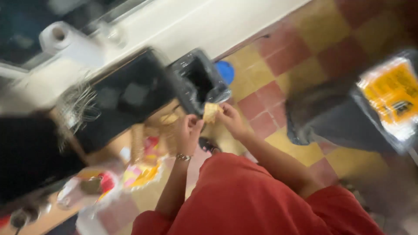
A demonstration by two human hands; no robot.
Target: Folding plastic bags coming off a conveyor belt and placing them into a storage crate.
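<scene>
Far out to the left of the left hand: a white paper roll (58,38) up on a ledge, blurred, then a black appliance (126,98) on the worktop (52,219), with a heap of coloured wrappers (139,172) just below the wrist.

Left hand (188,130), a watch at its wrist: curled into a loose fist, fingers turned inward, touching nothing that can be made out; too blurred to tell whether anything small sits inside it.

Between the two hands, slightly above: a pale yellow square piece (210,112), cracker-like or a scrap of packet, which of the two cannot be told.

Right hand (230,119): pinched narrow on the right edge of that yellow piece, thumb and fingertips closed on it.

Directly above both hands, near: a black bin with a clear liner (198,80), mouth open, a blue round thing (225,72) behind it on the checked floor (305,43).

Well out to the right of the right hand: a yellow printed packet (392,93) in clear wrap.

By the look of it, the piece already picked up and brought close to the bin mouth; the drop itself not yet made, the wrappers on the worktop still lying there.
</scene>
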